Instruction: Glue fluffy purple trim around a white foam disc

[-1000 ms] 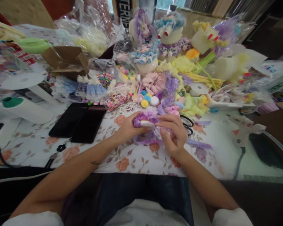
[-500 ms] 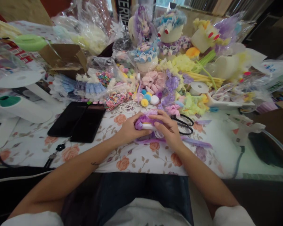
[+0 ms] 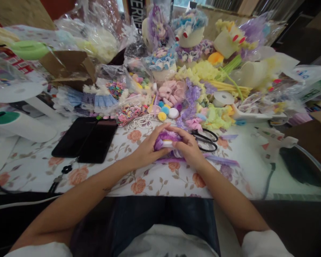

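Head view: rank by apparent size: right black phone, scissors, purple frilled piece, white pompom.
1. right black phone
2. scissors
3. purple frilled piece, unsure against the scissors: left hand and right hand cover much of it
4. white pompom

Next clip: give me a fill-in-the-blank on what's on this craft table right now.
1. The left hand and right hand together clasp a frilly piece coloured ____.
2. The scissors lie to the ____ of the hands.
3. Two phones lie side by side, both ____ in colour.
4. The tablecloth is printed with ____.
Missing words: purple; right; black; flowers.
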The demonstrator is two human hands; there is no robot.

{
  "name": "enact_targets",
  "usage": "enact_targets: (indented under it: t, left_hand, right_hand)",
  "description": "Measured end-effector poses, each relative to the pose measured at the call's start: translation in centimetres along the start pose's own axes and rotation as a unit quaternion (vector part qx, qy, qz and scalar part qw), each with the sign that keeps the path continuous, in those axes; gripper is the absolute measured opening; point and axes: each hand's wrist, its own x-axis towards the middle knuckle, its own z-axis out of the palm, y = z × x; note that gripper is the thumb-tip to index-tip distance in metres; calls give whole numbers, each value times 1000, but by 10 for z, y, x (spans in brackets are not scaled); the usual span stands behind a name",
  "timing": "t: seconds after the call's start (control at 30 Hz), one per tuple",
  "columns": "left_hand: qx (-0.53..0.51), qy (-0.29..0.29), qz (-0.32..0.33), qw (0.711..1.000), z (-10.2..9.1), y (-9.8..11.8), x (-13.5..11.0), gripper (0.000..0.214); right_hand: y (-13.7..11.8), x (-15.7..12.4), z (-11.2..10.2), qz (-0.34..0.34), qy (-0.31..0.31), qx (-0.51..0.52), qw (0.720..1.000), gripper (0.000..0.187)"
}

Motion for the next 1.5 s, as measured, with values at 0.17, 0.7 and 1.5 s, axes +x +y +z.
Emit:
enact_targets:
  t: [0.17, 0.7, 1.5]
  left_hand:
    - [21, -66, 31, 997, -9, 8, 3, 61]
    - [36, -88, 24, 995, -13, 5, 4, 40]
    - [215, 156, 119, 957, -1, -2, -4, 44]
  right_hand:
    - [3, 2, 2, 71, 1, 73, 995, 42]
    - [-11, 8, 10, 155, 75, 191, 966, 31]
    - [-18, -4, 14, -72, 142, -127, 979, 41]
